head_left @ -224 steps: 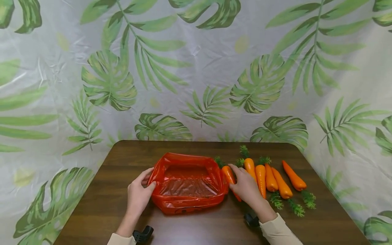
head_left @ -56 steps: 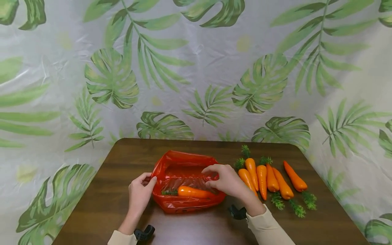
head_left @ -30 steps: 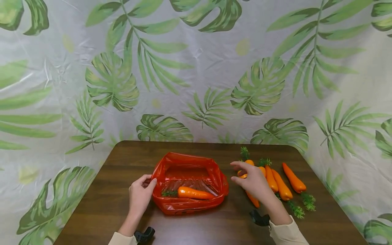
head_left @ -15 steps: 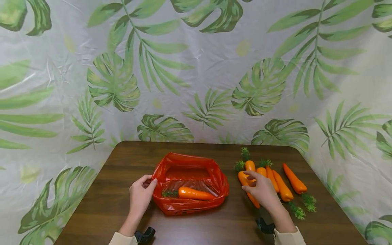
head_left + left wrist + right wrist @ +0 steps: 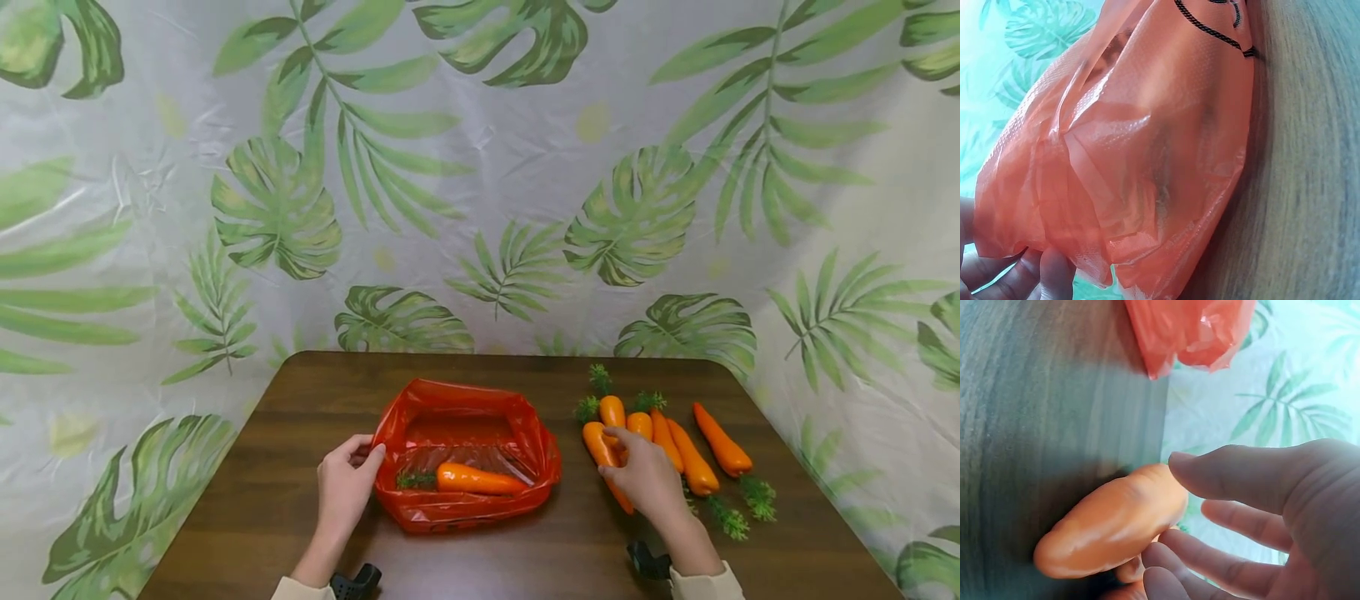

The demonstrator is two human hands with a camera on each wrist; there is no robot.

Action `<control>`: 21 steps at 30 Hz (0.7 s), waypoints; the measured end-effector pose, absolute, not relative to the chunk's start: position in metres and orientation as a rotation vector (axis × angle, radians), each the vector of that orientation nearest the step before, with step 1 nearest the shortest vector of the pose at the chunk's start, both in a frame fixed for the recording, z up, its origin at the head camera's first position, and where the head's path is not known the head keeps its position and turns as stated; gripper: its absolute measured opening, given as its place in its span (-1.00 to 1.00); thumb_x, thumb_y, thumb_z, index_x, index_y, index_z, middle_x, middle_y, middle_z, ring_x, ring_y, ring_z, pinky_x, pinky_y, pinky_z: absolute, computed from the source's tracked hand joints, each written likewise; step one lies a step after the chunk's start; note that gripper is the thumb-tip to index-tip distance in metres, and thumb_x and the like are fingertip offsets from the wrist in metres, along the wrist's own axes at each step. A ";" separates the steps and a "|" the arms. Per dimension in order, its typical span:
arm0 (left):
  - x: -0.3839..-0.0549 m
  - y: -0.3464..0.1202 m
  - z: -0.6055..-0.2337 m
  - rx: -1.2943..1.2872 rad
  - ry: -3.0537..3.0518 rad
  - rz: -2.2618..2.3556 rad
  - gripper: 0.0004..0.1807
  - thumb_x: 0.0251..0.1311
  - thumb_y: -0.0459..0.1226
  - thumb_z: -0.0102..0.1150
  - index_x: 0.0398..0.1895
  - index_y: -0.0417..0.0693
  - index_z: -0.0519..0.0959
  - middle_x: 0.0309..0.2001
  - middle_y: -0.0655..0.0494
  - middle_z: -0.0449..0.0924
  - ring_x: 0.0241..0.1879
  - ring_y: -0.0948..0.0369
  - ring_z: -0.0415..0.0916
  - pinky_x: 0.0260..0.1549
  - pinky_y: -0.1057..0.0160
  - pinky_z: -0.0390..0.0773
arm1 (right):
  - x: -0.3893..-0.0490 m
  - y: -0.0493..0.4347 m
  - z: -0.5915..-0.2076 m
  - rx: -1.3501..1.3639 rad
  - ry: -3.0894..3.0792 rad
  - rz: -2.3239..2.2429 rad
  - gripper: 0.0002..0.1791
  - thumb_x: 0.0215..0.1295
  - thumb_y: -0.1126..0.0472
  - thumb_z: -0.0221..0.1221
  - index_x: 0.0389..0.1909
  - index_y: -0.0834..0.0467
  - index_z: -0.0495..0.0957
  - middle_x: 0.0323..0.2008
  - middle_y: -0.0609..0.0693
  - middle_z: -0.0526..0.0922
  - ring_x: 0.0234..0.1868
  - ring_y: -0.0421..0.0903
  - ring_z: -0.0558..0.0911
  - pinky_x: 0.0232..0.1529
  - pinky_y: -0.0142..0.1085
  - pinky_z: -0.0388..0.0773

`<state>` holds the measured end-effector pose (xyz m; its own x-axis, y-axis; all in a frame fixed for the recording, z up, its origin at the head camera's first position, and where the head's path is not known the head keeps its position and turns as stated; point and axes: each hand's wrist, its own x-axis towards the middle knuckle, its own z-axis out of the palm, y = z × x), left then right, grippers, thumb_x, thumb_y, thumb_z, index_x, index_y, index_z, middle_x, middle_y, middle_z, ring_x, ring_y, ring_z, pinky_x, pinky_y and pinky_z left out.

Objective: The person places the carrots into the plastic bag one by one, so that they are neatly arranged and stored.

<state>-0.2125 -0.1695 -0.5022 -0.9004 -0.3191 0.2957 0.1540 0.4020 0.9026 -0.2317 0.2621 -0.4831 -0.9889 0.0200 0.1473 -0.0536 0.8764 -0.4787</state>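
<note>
A red plastic bag (image 5: 465, 510) lies with its mouth spread wide on the wooden table. Inside it rests one orange carrot (image 5: 476, 479) with a green top. My left hand (image 5: 347, 475) pinches the left rim of the bag between thumb and fingers; the left wrist view shows the thin red plastic (image 5: 1116, 187) from the side. My right hand (image 5: 645, 475) is at the leftmost loose carrot (image 5: 600, 446). In the right wrist view, thumb and parted fingers stand either side of this carrot's thick end (image 5: 1116, 522); firm contact cannot be made out.
Several more carrots (image 5: 693, 458) with leafy green tops lie side by side on the right of the table (image 5: 300, 400). One carrot (image 5: 722, 442) lies a little apart at the far right. A leaf-patterned curtain (image 5: 480, 208) hangs behind the table.
A carrot formerly beside the bag now lies inside it. My right hand left the bag's mouth, moved right and came down to the leftmost loose carrot. My left hand kept its hold.
</note>
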 end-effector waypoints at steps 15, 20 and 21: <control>-0.212 -0.170 -0.502 0.147 -2.234 -1.484 -0.92 0.25 -0.30 0.35 -0.23 -0.09 0.75 -0.36 0.03 0.70 -0.39 0.15 0.58 -0.44 0.38 0.60 | -0.233 0.255 -0.491 0.077 -2.928 0.637 -0.27 -0.05 0.23 0.55 0.24 0.09 0.56 -0.25 -0.02 0.66 -0.40 -0.07 0.57 -0.50 -0.15 0.50; -0.212 -0.169 -0.501 0.144 -2.242 -1.493 -0.90 0.26 -0.30 0.34 -0.22 -0.11 0.75 -0.34 0.02 0.71 -0.38 0.14 0.58 -0.43 0.38 0.60 | -0.232 0.253 -0.492 0.072 -2.945 0.631 -0.27 -0.05 0.19 0.56 0.24 0.10 0.56 -0.41 -0.08 0.58 -0.52 -0.11 0.47 -0.57 -0.20 0.38; -0.211 -0.169 -0.501 0.144 -2.244 -1.495 -0.90 0.27 -0.30 0.34 -0.21 -0.11 0.75 -0.34 0.02 0.71 -0.38 0.13 0.58 -0.43 0.38 0.60 | -0.231 0.253 -0.492 0.073 -2.947 0.633 -0.27 -0.05 0.17 0.56 0.23 0.11 0.56 -0.43 -0.09 0.59 -0.53 -0.12 0.48 -0.57 -0.21 0.38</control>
